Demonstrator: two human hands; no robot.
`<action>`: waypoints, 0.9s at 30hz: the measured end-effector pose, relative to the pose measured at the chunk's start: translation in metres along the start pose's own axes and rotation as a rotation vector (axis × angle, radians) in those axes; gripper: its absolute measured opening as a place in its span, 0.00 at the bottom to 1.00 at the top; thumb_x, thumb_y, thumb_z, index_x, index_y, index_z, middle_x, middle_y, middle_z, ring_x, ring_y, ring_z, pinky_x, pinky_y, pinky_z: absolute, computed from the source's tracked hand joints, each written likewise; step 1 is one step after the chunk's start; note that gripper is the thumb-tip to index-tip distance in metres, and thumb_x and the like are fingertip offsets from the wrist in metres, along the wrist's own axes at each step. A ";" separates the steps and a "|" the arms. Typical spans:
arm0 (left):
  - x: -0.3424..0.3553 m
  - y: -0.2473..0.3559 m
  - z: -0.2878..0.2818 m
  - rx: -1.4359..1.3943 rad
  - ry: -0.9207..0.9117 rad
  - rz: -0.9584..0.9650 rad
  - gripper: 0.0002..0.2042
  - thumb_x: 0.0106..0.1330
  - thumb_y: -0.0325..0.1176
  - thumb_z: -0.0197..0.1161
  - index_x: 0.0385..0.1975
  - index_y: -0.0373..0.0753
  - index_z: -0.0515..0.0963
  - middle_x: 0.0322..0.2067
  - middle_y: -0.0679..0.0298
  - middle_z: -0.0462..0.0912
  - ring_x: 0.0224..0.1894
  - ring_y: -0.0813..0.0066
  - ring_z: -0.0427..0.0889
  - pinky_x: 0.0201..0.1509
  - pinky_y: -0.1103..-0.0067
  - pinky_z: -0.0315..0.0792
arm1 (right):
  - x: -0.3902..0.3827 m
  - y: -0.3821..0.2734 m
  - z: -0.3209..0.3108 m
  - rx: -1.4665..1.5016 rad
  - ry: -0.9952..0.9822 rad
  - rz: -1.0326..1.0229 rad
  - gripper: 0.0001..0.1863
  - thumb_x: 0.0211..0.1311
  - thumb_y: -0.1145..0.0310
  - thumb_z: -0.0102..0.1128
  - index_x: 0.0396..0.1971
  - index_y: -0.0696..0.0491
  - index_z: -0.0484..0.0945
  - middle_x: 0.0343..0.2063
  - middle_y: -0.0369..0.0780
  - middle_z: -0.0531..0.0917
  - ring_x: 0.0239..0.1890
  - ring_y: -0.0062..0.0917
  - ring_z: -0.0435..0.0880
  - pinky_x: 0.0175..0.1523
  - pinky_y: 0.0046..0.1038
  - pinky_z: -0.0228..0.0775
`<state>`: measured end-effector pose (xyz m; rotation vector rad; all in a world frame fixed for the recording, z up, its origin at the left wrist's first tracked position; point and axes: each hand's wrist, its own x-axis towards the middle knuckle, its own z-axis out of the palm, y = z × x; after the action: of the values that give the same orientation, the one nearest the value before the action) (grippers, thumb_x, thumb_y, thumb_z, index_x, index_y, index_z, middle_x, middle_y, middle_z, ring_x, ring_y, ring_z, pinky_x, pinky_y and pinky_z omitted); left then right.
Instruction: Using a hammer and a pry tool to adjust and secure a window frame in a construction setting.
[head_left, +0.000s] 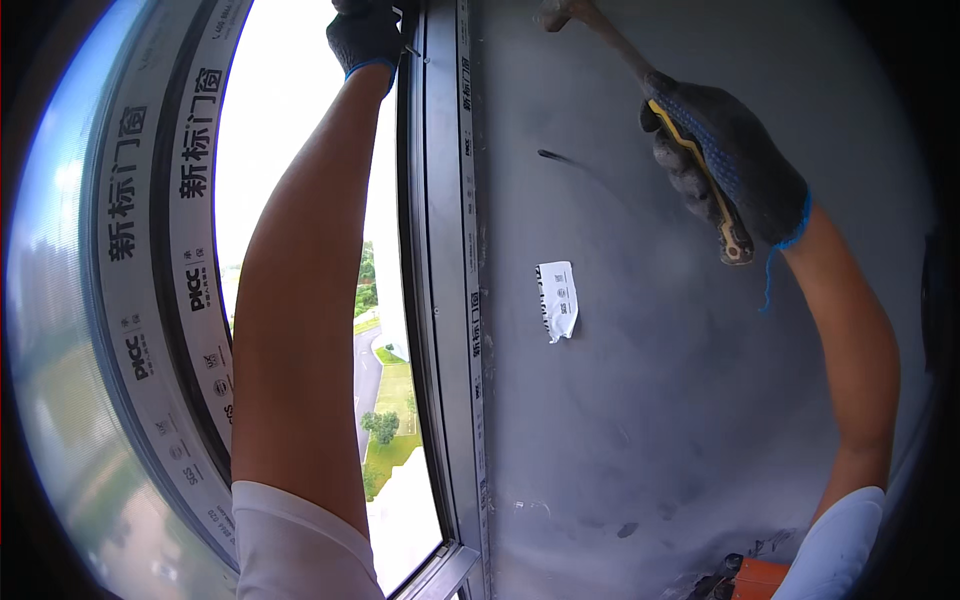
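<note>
My right hand [725, 150], in a dark work glove with blue dots and a blue cuff, is closed round the yellow-and-black grip of a hammer [620, 42]. Its head is raised at the top, in front of the grey wall [640, 420]. High up beside the window frame [440, 250], my left hand [365, 42] wears a similar dark glove. Its fingers look curled, and what they hold is partly cut off by the upper edge. A small thin metal piece [412, 50] sticks out between that glove and the frame.
A torn white label [557, 300] clings to the wall, below a short dark mark [555, 156]. Left of my arm are window profiles [195, 300] covered with printed film. Through the opening, a road and trees [382, 427] show far below. An orange tool [760, 578] is at the lower right.
</note>
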<state>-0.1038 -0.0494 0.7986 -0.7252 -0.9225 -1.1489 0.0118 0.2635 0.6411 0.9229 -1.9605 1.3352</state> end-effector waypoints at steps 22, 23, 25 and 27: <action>0.080 -0.077 0.004 0.458 -0.311 0.525 0.13 0.70 0.42 0.55 0.29 0.45 0.85 0.25 0.53 0.86 0.31 0.61 0.88 0.38 0.69 0.82 | 0.132 -0.086 0.094 -0.763 0.326 -0.669 0.28 0.78 0.50 0.40 0.32 0.59 0.79 0.25 0.47 0.81 0.26 0.36 0.83 0.40 0.41 0.77; 0.077 -0.071 0.009 0.447 -0.311 0.526 0.13 0.70 0.42 0.55 0.29 0.45 0.85 0.25 0.53 0.86 0.31 0.61 0.88 0.38 0.69 0.82 | 0.146 -0.084 0.091 -0.844 0.365 -0.728 0.28 0.78 0.51 0.39 0.35 0.60 0.80 0.27 0.49 0.83 0.28 0.38 0.85 0.42 0.43 0.77; 0.073 -0.064 0.010 0.279 -0.345 0.132 0.19 0.68 0.48 0.57 0.27 0.40 0.86 0.23 0.55 0.86 0.29 0.65 0.88 0.36 0.69 0.81 | 0.153 -0.088 0.096 -0.887 0.338 -0.719 0.28 0.78 0.52 0.39 0.37 0.61 0.81 0.28 0.51 0.84 0.30 0.38 0.86 0.42 0.42 0.78; 0.074 -0.064 0.009 0.247 -0.333 0.167 0.23 0.67 0.51 0.58 0.25 0.36 0.86 0.21 0.57 0.85 0.28 0.68 0.88 0.36 0.70 0.81 | 0.150 -0.096 0.105 -0.923 0.302 -0.707 0.28 0.78 0.52 0.39 0.39 0.62 0.81 0.30 0.53 0.84 0.33 0.38 0.87 0.42 0.41 0.78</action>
<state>-0.1576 -0.0908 0.8701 -0.7868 -1.2346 -0.7616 -0.0080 0.1075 0.7752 0.7499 -1.5097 0.1026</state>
